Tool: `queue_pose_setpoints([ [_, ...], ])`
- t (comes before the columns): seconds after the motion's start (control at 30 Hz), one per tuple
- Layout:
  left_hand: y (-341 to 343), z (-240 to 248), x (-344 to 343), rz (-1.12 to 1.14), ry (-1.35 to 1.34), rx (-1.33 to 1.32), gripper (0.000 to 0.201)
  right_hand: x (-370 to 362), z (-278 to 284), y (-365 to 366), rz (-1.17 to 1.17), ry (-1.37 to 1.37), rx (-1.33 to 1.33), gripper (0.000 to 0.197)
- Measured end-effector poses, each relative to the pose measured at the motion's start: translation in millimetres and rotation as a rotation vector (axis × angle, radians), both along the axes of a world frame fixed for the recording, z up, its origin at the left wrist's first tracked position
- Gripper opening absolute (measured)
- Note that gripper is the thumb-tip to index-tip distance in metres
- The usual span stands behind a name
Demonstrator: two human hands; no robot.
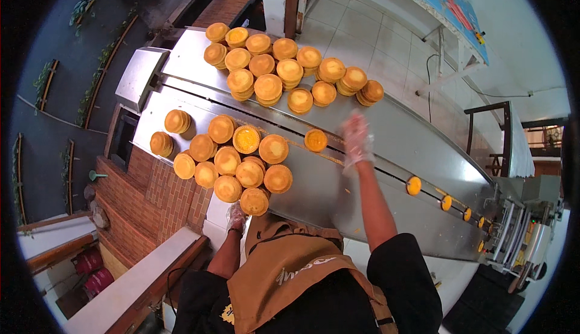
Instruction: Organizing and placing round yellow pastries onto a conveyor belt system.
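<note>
My right hand (pixel 357 140), in a clear plastic glove, hovers over the narrow conveyor channel (pixel 386 174) of a steel table. Motion smears its fingers, and nothing shows plainly in them. Just left of it, a single round golden cake (pixel 315 140) lies at the channel. My left hand (pixel 237 218), also gloved, is at the table's near edge, beside and partly under a stack of cakes (pixel 254 201); its fingers are mostly hidden. Several more stacks crowd around that one, including one topped by a bright yellow cake in a fluted shape (pixel 246 139).
Beyond the channel stand many stacked cakes (pixel 267 87). Several single cakes (pixel 413 185) come along the channel from a roller machine (pixel 525 243) at the right. A metal housing (pixel 142 79) sits at the table's left end. A blue-topped table (pixel 447 1) is at far right.
</note>
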State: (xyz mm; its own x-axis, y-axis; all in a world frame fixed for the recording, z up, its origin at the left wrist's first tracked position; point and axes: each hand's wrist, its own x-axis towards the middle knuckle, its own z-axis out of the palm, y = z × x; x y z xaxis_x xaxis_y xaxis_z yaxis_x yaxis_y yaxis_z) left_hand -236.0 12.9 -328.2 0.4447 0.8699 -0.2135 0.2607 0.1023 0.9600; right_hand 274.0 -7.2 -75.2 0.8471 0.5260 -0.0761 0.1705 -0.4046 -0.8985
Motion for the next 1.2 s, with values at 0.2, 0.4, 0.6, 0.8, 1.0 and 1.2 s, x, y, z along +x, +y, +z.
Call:
queue_pose_setpoints([
  [0.2,-0.2,34.5,4.9,0.368,0.354,-0.741,0.044,105.8,49.8,41.1,0.103,-0.690,-0.352,0.040],
  [0.4,-7.2,64.4,12.0,0.397,0.319,-0.730,0.045,59.6,42.3,20.7,0.036,-0.332,-0.400,0.044],
  [0.6,-7.2,45.2,21.3,0.215,-0.094,-0.615,0.024,-49.7,0.8,-56.9,0.073,-0.576,-0.236,0.054],
  [0.8,-12.7,8.8,-5.6,-0.123,0.151,0.007,0.024,-81.9,7.4,-19.2,0.162,-0.454,-0.106,0.059],
  [1.0,5.7,36.9,13.9,-0.259,0.356,0.407,0.026,0.6,1.7,-15.4,0.201,-0.389,-0.117,0.019],
  [1.2,-14.7,-2.4,-48.4,0.086,0.337,-0.210,0.038,96.1,31.7,50.8,0.076,-0.596,-0.417,0.040],
])
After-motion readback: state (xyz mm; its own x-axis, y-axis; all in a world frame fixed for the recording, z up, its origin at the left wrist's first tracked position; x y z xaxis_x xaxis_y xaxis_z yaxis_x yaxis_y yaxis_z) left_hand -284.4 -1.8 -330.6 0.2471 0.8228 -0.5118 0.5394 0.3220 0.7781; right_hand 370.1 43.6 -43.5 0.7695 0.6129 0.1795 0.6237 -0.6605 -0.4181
